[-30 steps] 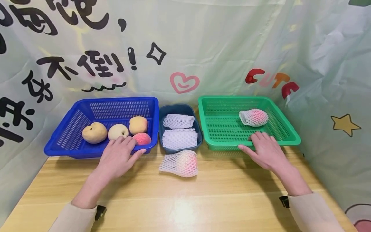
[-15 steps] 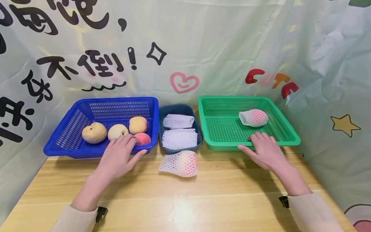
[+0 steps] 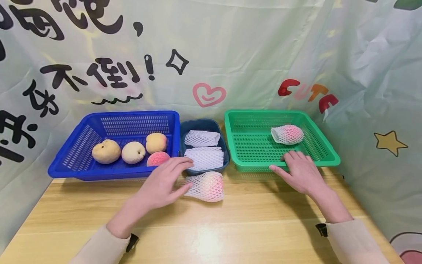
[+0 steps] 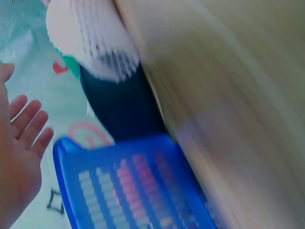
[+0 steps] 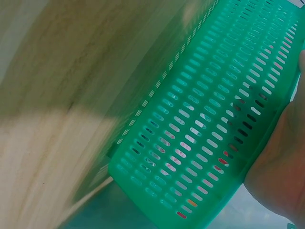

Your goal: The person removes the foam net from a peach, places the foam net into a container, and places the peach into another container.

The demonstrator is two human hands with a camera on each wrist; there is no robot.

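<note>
My left hand [image 3: 163, 185], fingers extended, hovers beside a pink-and-cream peach [image 3: 212, 185] in a white foam net on the table. Its fingertips overlap the edge of a dark blue bin [image 3: 225, 146] in the head view. The left wrist view shows that hand [image 4: 24, 162] with nothing in its grasp. My right hand [image 3: 301, 172] holds the front rim of a green basket [image 3: 257, 164], fingers bent over it and thumb on the near side. Inside this basket lies another netted pink fruit [image 3: 291, 134].
On the left, a blue basket [image 3: 112, 119] holds several fruits, among them a tan one [image 3: 106, 151], a pale one [image 3: 133, 152] and a pink one [image 3: 158, 158]. White foam nets [image 3: 204, 158] lie in the bin. A printed cloth [image 3: 257, 47] hangs behind.
My left hand has left the blue basket's front rim and moved right, to the netted peach. The right hand stays at the green basket.
</note>
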